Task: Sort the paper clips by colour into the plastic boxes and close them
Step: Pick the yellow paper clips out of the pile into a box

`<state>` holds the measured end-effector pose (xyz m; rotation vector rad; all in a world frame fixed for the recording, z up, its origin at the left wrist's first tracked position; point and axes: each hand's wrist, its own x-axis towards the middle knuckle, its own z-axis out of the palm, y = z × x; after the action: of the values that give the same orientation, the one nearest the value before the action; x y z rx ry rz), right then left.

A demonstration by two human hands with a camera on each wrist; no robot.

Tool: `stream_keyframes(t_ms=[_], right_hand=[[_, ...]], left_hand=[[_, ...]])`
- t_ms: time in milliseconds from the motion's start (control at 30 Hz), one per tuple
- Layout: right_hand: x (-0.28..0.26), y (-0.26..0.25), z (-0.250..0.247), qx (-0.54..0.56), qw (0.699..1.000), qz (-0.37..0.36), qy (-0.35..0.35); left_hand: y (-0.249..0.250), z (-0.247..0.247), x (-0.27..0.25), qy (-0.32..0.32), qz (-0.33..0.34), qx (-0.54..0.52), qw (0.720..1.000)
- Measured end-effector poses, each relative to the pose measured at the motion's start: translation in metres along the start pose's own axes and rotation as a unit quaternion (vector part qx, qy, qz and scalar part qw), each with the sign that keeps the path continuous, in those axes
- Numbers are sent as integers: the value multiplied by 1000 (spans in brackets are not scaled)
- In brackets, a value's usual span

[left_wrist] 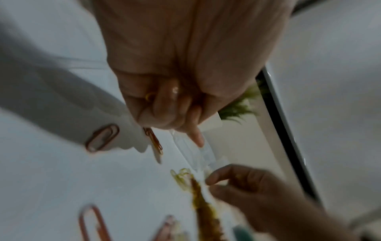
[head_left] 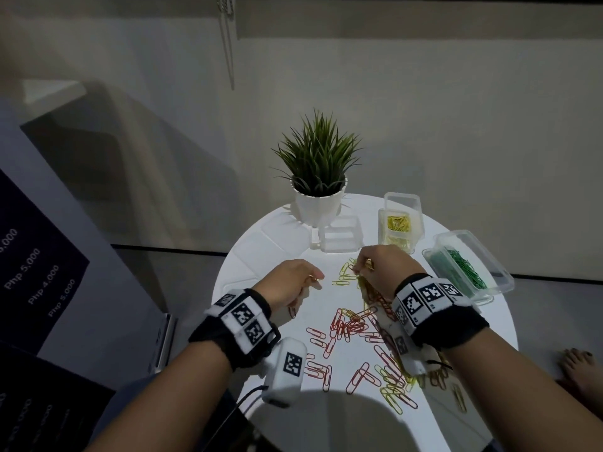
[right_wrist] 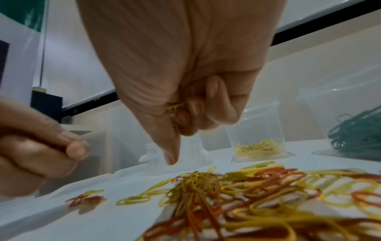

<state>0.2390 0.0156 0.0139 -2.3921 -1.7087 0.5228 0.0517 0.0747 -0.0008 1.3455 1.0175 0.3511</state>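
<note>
Far edge of round table (head_left: 261, 243): empty clear box (head_left: 341, 238); yellow-clip box (head_left: 398, 230), lid up. Right edge: green-clip box (head_left: 466, 267), open. Right hand (head_left: 388, 269) and left hand (head_left: 290, 283) each curled round yellow clips.

Bare forearms, black wristbands (head_left: 453, 324), white marker-printed camera blocks (head_left: 287, 370)
</note>
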Motion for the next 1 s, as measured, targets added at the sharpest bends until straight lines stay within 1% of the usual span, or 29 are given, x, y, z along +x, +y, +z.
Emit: stream_keyframes(t_ms=[33, 100, 167, 233, 267, 333, 400, 500, 533, 633, 667, 767, 800, 867, 900, 933, 967, 1000], right_hand=[[1, 0, -1, -2, 1000, 9, 6], [2, 1, -1, -17, 1000, 15, -15], [2, 1, -1, -24, 999, 10, -45], [1, 1, 0, -37, 998, -7, -54], [0, 1, 0, -42, 997, -12, -56], [-2, 3, 2, -43, 997, -15, -66], [-4, 6, 4, -40, 996, -10, -76], [-6, 10, 3, -32, 996, -8, -82], [-7, 11, 1, -33, 996, -12, -83], [-7, 13, -2, -26, 994, -28, -105], [-7, 13, -3, -21, 992, -30, -118], [-7, 13, -3, -39, 986, -34, -158], [-8, 11, -2, -50, 984, -41, -164], [-9, 11, 1, -61, 985, -42, -158], [-11, 12, 1, -51, 988, -40, -143], [-13, 13, 0, -32, 990, -36, -133], [-16, 13, -3, -7, 991, -34, -126], [-19, 12, -8, 38, 991, -33, -122]], left_hand=[[1, 2, 6, 4, 26, 87, 996], [2, 10, 17, 19, 73, 256, 964], [6, 19, 25, 33, 101, 388, 916], [11, 28, 29, 26, 121, 491, 862], [12, 32, 31, 22, 120, 517, 847], [14, 35, 31, 26, 119, 545, 829], [14, 35, 28, 29, 118, 562, 818], [11, 32, 22, 23, 100, 577, 810], [10, 30, 20, 13, 85, 575, 814], [9, 27, 18, -19, 40, 526, 849], [9, 26, 18, -24, 36, 528, 848], [4, 28, 14, -23, 51, 578, 814], [2, 28, 12, -17, 55, 584, 810], [-1, 27, 9, -18, 72, 568, 820], [-1, 25, 8, -24, 83, 550, 830], [0, 22, 8, -27, 84, 499, 862], [2, 19, 7, -30, 68, 402, 913], [4, 15, 5, -34, 41, 260, 964]])
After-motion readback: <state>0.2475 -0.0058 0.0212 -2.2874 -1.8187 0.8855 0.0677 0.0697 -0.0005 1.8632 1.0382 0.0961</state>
